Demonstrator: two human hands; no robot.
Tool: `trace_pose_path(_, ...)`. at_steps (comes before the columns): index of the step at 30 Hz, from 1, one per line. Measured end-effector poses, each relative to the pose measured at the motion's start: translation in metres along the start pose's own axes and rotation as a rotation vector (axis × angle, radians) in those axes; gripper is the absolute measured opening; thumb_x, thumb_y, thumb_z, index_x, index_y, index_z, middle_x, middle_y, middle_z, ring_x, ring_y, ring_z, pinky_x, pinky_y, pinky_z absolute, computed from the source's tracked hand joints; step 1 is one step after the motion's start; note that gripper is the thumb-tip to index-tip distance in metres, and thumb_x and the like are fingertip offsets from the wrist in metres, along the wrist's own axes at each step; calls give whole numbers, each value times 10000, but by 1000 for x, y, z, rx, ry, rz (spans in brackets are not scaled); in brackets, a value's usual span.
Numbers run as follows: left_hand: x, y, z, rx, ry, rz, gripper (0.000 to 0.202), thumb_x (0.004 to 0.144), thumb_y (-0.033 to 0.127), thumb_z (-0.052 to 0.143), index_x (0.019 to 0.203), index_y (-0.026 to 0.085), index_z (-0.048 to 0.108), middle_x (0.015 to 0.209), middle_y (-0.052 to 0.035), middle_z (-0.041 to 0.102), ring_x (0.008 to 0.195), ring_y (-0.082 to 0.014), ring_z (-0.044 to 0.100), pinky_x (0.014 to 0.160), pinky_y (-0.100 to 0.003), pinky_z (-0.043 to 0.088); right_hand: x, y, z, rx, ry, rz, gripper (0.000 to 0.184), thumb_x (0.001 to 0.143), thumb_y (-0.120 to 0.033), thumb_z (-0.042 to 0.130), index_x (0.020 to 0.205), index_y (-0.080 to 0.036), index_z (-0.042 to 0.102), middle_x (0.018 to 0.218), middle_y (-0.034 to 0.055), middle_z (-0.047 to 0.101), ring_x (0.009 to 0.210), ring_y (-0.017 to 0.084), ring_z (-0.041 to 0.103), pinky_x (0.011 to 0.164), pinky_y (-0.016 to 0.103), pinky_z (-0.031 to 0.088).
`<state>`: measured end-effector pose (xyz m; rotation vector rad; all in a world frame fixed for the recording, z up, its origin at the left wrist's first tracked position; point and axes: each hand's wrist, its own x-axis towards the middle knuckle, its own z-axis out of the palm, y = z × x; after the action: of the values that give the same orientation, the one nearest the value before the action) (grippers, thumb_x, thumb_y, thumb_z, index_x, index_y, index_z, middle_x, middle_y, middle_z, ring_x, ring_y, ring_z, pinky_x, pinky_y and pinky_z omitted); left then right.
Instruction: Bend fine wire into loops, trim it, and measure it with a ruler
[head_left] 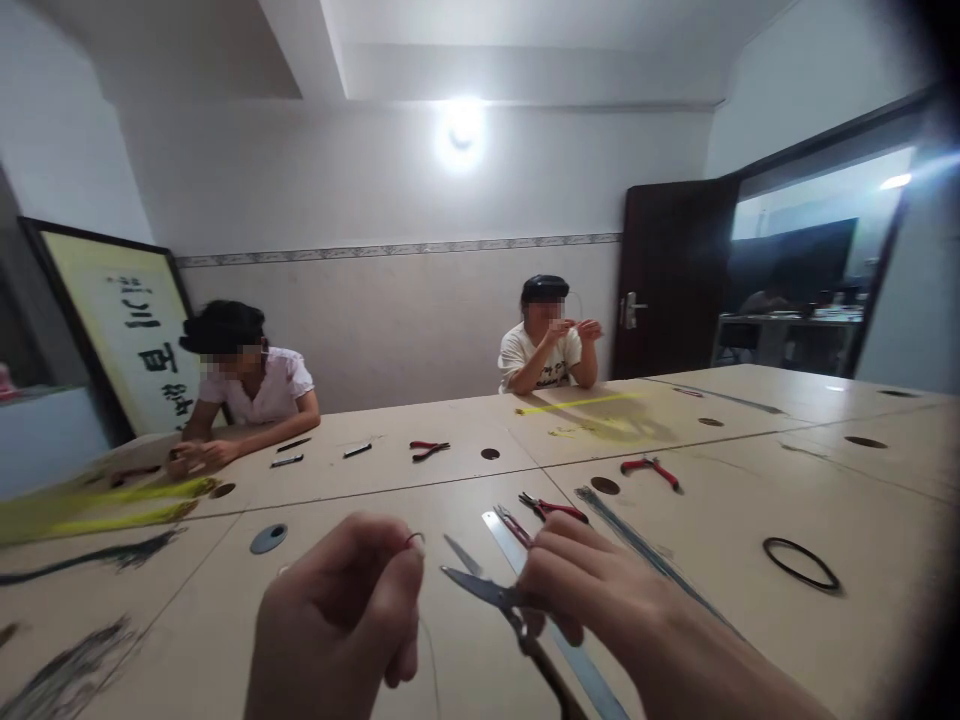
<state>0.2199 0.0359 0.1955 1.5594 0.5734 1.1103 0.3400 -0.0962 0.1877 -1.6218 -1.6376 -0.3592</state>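
Observation:
My left hand [337,610] is closed in a pinch, thumb against forefinger. A thin cord with a small dark reddish loop [415,539] shows at the fingertips, and a fine strand [433,655] hangs below them. Close by on the right, my right hand [592,580] grips a pair of scissors [480,588]. Their blades are apart and point toward the left hand without touching it. Part of the scissors' handle is hidden by my fingers. Under the right hand lies a metal ruler [589,670] on the table [375,505].
Beyond my right hand lie pliers [559,508], red thread snips [512,524] and red-handled cutters [651,470]. Bundled cords [637,545] and a black ring [801,563] are on the right, wires [71,670] on the left. Two people sit across the table.

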Motion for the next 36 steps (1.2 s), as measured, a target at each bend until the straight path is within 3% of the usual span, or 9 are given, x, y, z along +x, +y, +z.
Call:
trace_pose_path(4,9,-4,-6,-47,-219,57,107,688,253,649,608,198,603,392,84,517,261,-42,453,282,-106,359,-5,4,4,14,51,-62,442,907,-623,505,752,-216,580,650,15,612,585,170,562,458,245,434)
trace_pose_path(6,11,-6,-9,-64,-271,65,92,712,230,641,633,194,611,422,83,532,270,-36,467,290,-95,370,-6,6,4,-3,54,-75,476,919,-644,459,745,-214,563,657,21,617,579,174,563,468,258,444)
trace_pose_path(11,8,-2,-8,-158,-298,16,71,699,199,641,636,192,610,393,112,458,282,-19,439,316,-81,376,-5,7,-1,-114,-17,-140,231,898,-421,576,797,-216,546,672,10,630,581,182,571,459,268,432)
trace_pose_path(14,3,2,-4,-212,-259,-39,69,659,187,657,609,190,610,394,112,467,289,-7,425,323,-71,354,-5,6,0,-141,6,-151,202,896,-406,580,807,-228,542,697,10,650,593,186,588,462,266,453)
trace_pose_path(17,1,4,-2,-248,-163,-85,68,645,188,661,601,189,609,394,115,464,302,6,413,341,-59,339,-5,3,5,-170,63,-117,299,951,-477,483,776,-243,544,704,11,659,607,197,609,482,279,484)
trace_pose_path(22,8,-2,-9,-151,-343,-8,60,714,199,632,660,200,605,403,111,471,291,-20,433,323,-87,373,-6,0,9,-226,82,-79,356,989,-533,391,845,-275,589,739,-2,666,742,214,671,616,299,555)
trace_pose_path(26,7,1,-7,-124,-295,-10,75,701,205,640,640,199,597,387,111,449,291,-28,429,322,-101,372,-9,2,9,-236,84,-99,349,989,-513,404,814,-268,579,742,-4,667,736,214,669,631,307,555)
trace_pose_path(31,-4,12,4,-207,-72,-125,97,629,246,643,576,192,581,376,111,426,300,-8,375,334,-101,301,-7,1,8,-194,92,-94,359,981,-508,430,759,-256,556,707,-1,655,683,217,645,583,315,523)
trace_pose_path(36,-6,15,7,-206,-51,-135,112,613,279,633,565,195,577,368,109,414,299,-12,359,335,-116,294,-3,-1,6,-179,109,-108,339,986,-516,413,820,-259,559,728,-1,654,684,221,635,574,319,500)
